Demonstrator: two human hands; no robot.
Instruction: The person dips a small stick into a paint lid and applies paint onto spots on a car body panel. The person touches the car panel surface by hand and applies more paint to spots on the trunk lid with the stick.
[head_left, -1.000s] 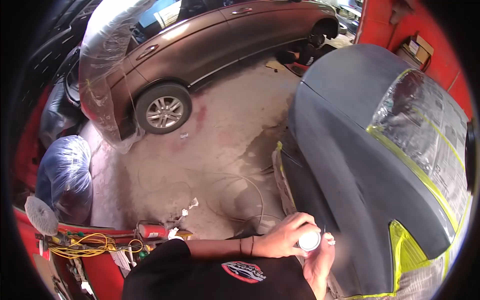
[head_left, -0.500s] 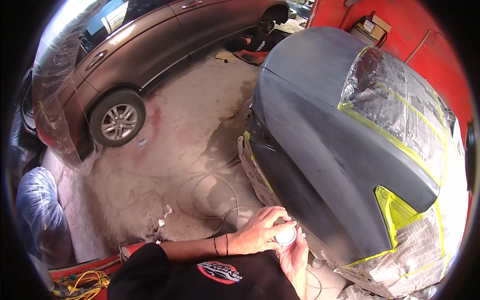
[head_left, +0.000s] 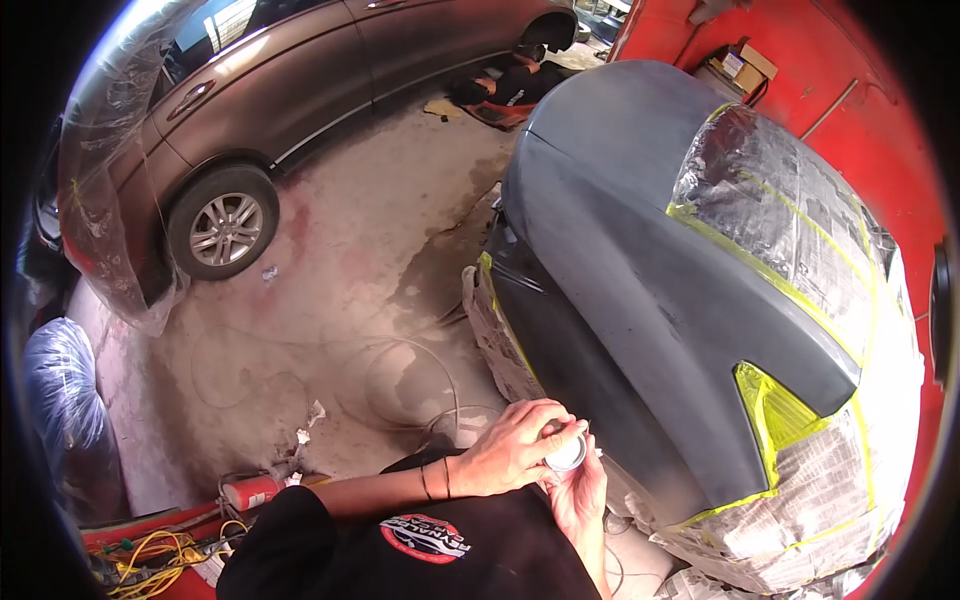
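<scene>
Close in front of my chest, a small round container (head_left: 566,455) with a pale top and a light rim sits between my two hands. My left hand (head_left: 515,447), with dark bands at its wrist, is closed, its fingers gripping the container's upper edge. From below and the right, my right hand (head_left: 582,497) wraps around the container's side. Whether the pale top is a lid or the contents, I cannot tell. Just beyond my hands is a dark grey car body (head_left: 640,290), its windows and lower parts masked with plastic, newspaper and yellow-green tape.
A brown car (head_left: 300,85) with plastic sheeting (head_left: 100,210) stands at the left. A person (head_left: 510,85) lies beside it at the back. A thin hose (head_left: 455,385) loops over the floor. Yellow cords (head_left: 160,560) lie at lower left; a box (head_left: 748,68) is by the red wall.
My left fingers have shifted slightly over the container's top, and more of its rim shows. The whole view has turned a little. The person lying by the brown car has moved an arm.
</scene>
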